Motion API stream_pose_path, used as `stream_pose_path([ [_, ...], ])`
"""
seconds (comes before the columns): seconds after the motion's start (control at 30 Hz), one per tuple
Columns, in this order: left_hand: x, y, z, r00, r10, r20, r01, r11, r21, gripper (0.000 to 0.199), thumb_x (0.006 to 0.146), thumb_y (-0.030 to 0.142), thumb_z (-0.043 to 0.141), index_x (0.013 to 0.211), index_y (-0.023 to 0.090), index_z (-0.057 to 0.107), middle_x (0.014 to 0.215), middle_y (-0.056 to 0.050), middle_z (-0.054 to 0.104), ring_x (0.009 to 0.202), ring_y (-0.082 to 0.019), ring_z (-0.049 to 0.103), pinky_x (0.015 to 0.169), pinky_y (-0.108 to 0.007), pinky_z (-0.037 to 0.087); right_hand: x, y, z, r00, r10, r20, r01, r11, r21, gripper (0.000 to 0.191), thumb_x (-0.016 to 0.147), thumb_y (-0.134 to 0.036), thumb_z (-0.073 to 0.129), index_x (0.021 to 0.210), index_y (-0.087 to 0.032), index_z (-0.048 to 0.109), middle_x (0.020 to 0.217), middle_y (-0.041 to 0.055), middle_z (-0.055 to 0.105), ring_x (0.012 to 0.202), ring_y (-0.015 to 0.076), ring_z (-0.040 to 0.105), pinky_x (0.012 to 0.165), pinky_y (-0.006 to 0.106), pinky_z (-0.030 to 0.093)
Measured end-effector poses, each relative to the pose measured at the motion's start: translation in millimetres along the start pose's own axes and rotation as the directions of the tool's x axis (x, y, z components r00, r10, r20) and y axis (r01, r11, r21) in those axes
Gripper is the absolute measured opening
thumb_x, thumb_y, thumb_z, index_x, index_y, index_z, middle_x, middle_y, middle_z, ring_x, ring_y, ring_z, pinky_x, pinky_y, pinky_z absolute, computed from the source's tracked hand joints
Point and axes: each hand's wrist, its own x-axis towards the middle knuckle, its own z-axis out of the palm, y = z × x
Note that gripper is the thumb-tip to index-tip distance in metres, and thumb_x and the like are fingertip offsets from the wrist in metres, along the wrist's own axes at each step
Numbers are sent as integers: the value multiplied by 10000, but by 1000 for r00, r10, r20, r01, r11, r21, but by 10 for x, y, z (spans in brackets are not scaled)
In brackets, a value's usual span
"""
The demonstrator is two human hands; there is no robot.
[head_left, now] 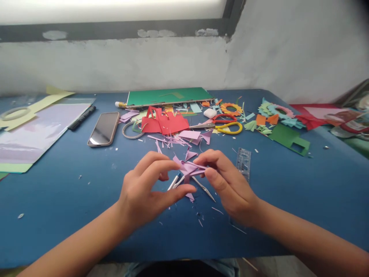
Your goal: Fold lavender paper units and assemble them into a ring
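Observation:
My right hand (230, 181) pinches a folded purple paper piece (188, 169) with several pointed flaps between thumb and fingertips. Across from it, my left hand (152, 179) has its thumb and fingers apart; its index fingertip is at the left edge of the piece, and I cannot tell whether it touches. Below the piece, on the table, lie a white pen-like tool (173, 182) and a slim metal pointed tool (205, 189), both partly hidden. Purple paper scraps (190, 197) are scattered beneath and behind my hands. A clear ruler (243, 161) lies partly behind my right hand.
On the blue table (86, 207) are a phone (104, 129), a black marker (82, 118), red paper (165, 122), yellow-and-red-handled scissors (229, 126), a white eraser (210, 113), a tape ring (132, 130), a green board (170, 96) and zigzag paper rings (231, 109).

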Motion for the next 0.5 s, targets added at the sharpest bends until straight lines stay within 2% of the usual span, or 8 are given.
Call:
stream_pose_path([
  [0.07,2,9,3,999,15,41,-16,999,41,286,700,298,734,897,173,569,753,17,617,534,-60,551,487,-165,499,-2,6,3,1000,7,1,-7,1000,23,159,953,-289,351,1063,-238,454,978,-4,512,878,96,495,769,219,404],
  [0.2,7,8,-15,997,34,75,-38,997,60,118,770,142,662,845,188,584,765,27,683,635,-66,632,598,-143,508,-2,1,-12,999,-33,13,33,999,-2,154,942,-267,363,1053,-221,459,956,6,509,877,108,495,779,237,403],
  [0.33,0,17,-66,993,61,101,-68,995,71,155,759,104,664,867,199,605,816,10,704,691,-82,648,684,-162,522,16,-8,-32,992,-127,17,128,989,-75,156,912,-209,384,1052,-206,454,930,21,510,851,126,504,760,262,420],
  [0.5,25,60,-127,982,116,150,-121,992,29,143,774,90,631,845,215,629,789,5,712,683,-110,655,657,-189,532,34,-11,-35,975,-213,56,219,963,-159,177,891,-211,397,1062,-197,440,933,47,515,849,160,511,748,320,445],
])
